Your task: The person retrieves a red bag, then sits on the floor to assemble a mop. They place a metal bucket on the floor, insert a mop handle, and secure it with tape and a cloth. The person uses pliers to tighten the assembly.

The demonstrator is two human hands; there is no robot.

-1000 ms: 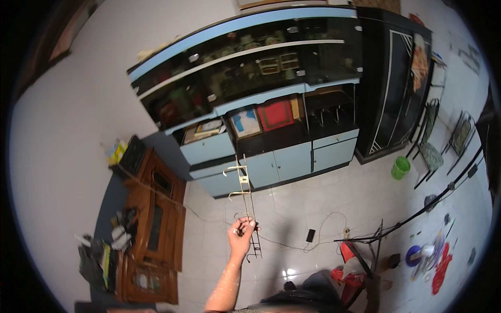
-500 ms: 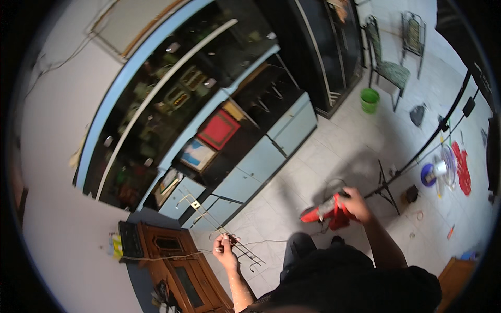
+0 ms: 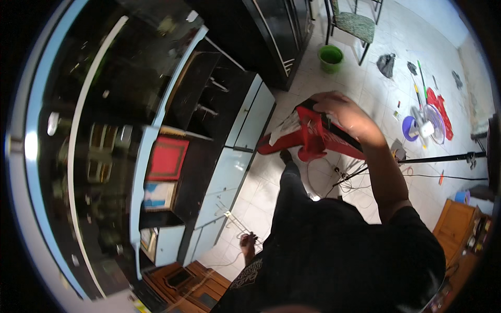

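My right hand (image 3: pixel 347 115), raised higher at centre right, is closed on the black upper edge of a bulky red device (image 3: pixel 313 138). The device has a tapering red end toward the left and a greyish-white patch; its exact kind I cannot make out. Low at the left, my left hand (image 3: pixel 248 242) is closed on a thin metal wire rack (image 3: pixel 236 223) with hooked ends. The rack slants up and left in front of the light-blue cabinet doors. Part of the rack is hidden by my hand, and my black shirt covers the lower middle.
A tall glass-fronted cabinet (image 3: pixel 136 193) lines the left, with a red framed item (image 3: pixel 168 159) on its shelf. Beyond are a green bucket (image 3: pixel 331 58) and a chair (image 3: pixel 355 27). A black stand pole (image 3: pixel 443 158), cables and a fan-like item (image 3: pixel 428 128) lie right.
The red device has come up closer to the view in my right hand. My left hand and the rack sit lower and farther right in view. The view has turned and shifted.
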